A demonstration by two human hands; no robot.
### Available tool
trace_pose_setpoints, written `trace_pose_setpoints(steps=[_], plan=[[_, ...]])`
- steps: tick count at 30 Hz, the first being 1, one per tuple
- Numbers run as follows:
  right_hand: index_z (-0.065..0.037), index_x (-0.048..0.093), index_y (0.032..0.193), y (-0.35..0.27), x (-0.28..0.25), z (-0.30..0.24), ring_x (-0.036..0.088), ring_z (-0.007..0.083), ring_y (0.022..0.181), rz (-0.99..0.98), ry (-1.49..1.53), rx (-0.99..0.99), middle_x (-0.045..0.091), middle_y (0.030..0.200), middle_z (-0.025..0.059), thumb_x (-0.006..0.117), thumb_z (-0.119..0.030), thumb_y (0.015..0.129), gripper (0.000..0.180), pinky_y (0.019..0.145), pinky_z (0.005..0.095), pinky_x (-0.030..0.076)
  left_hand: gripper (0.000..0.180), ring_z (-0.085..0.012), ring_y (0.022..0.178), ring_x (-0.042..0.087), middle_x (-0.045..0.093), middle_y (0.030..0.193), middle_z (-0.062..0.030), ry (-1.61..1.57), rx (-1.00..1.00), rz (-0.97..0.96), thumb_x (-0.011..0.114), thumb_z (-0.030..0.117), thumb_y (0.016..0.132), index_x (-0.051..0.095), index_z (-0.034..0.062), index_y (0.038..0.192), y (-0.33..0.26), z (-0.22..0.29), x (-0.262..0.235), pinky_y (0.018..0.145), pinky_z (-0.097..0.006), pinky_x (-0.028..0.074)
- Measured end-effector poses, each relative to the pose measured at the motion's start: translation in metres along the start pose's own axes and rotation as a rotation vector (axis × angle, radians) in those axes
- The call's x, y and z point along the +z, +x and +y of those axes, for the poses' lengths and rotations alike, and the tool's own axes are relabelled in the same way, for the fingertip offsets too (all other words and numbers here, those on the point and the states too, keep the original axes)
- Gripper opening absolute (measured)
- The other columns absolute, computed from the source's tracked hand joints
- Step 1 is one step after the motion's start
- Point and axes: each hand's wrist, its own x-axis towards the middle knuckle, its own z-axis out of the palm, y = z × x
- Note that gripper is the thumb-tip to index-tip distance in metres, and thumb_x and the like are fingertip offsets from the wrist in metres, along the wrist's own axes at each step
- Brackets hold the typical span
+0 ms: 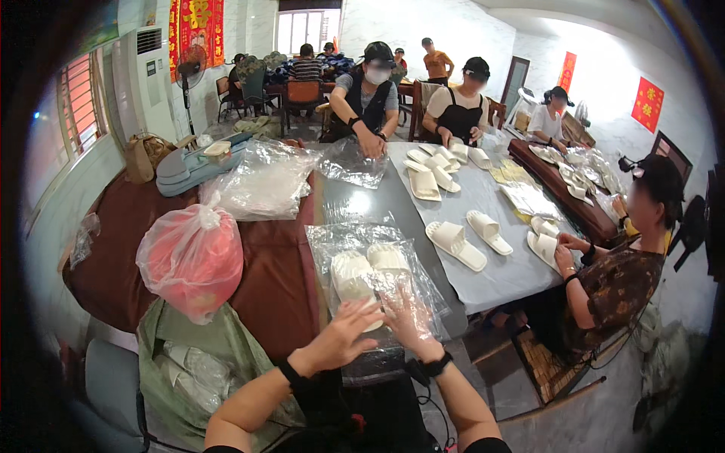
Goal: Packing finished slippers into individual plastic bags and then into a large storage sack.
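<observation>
A pair of white slippers (368, 272) lies inside a clear plastic bag (340, 241) on the dark table in front of me. My left hand (341, 337) hovers spread at the bag's near edge, fingers apart, just touching the slipper toe. My right hand (408, 315) is pushed inside the bag's open end, covered by the plastic, fingers spread flat. Both wrists wear black bands.
A knotted pink-red plastic sack (193, 257) and a green bag (204, 362) sit at my left. More clear bags (264, 181) are piled beyond. Loose white slippers (468, 238) lie on the grey cloth. Other people work across and at the right (619, 279).
</observation>
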Motion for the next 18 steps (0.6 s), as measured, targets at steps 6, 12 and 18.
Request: trace_pose_setpoints(steps=[6,12,18], plan=[[-0.015,0.054,0.144,-0.113,-0.029,0.020,0.039,0.0488,0.139,0.130,-0.068,-0.023,0.038,0.156,0.0236,0.072,-0.018,0.089,0.058,0.107,0.0593,0.039,0.064,-0.0390,0.155,0.018,0.029,0.165,-0.0142,0.192,0.032,-0.286,0.064,0.041,0.096,0.045,0.0136,0.151,-0.016,-0.019,0.011,0.121,-0.060,0.019],[-0.001,0.069,0.117,-0.163,-0.082,0.031,0.071,0.0367,0.101,0.246,0.312,0.013,0.070,0.120,0.0184,0.061,0.013,0.081,0.040,0.085,0.0386,0.058,0.057,-0.0400,0.153,0.023,0.029,0.164,-0.0152,0.263,0.079,-0.370,0.065,0.043,0.096,0.053,0.0124,0.142,-0.024,-0.018,0.004,0.121,-0.061,0.021],[-0.012,0.059,0.138,-0.124,-0.134,0.048,0.052,0.0284,0.134,0.361,-0.206,-0.204,0.051,0.148,0.0139,0.060,0.013,0.079,0.064,0.100,0.0431,0.047,0.052,-0.0373,0.152,0.027,0.038,0.160,-0.0149,0.233,0.150,-0.344,0.069,0.007,0.083,0.057,0.0090,0.134,-0.031,-0.008,-0.012,0.120,-0.059,0.025]])
